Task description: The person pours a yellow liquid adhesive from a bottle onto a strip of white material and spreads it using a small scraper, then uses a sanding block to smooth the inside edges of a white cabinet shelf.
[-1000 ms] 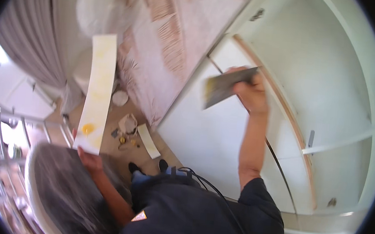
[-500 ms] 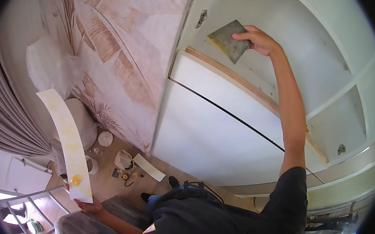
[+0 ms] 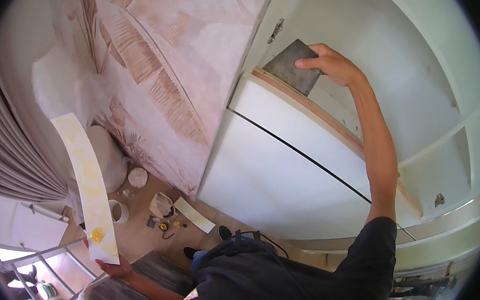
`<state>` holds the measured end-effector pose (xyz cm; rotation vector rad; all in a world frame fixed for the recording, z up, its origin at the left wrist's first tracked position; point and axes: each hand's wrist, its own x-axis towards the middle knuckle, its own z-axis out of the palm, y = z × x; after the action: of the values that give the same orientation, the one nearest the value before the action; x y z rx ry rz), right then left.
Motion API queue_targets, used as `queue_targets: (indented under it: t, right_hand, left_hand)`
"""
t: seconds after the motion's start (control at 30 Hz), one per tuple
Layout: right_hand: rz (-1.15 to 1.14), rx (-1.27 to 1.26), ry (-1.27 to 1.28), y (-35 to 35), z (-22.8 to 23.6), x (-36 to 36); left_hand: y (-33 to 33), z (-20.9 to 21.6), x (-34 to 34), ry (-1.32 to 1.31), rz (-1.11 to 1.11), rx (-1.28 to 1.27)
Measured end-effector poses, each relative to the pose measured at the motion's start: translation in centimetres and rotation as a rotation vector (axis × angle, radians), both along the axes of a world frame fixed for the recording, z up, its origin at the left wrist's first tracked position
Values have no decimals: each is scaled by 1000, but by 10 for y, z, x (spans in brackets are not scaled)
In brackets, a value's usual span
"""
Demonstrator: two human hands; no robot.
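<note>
One grey plate [image 3: 290, 67] above a wooden edge [image 3: 333, 127]

The thin, square-cornered plate is tilted in the open cabinet [image 3: 370, 33], its lower side running along the wooden edge; whether they touch, I cannot tell. The right hand [image 3: 334, 64] is closed on its upper right corner, thumb flat on the near face, other fingers mostly hidden behind.

Well apart on the left, the left hand [image 3: 114, 268] is partly curled around the lower end of a long white strip [image 3: 85, 168], which slants upward. Faint yellow smears mark the strip, and a thicker yellow blob [image 3: 97, 235] sits near the held end.

Below the wooden edge is a white front panel [image 3: 283, 179]. A leaf-patterned wall [image 3: 175, 41] adjoins the cabinet. On the floor [image 3: 184, 238] lie a shorter pale strip [image 3: 195, 215] and, just beside it, a light bag [image 3: 161, 205]. Grey curtains [image 3: 8, 152] hang at far left.
</note>
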<state>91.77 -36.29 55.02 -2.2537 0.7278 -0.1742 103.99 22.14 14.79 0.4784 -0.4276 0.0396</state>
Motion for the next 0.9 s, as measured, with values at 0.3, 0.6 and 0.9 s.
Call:
queue_targets:
  t: [0.3, 0.6, 0.9]
  right_hand:
    - [-34, 301, 251, -25, -46, 15]
    - [-29, 309, 5, -19, -28, 9]
    - [-17, 369, -49, -45, -12, -2]
  left_hand:
    - [2, -14, 20, 154, 33, -22]
    - [-15, 10, 9, 395, 187, -22]
    - [-18, 1, 15, 312, 225, 148]
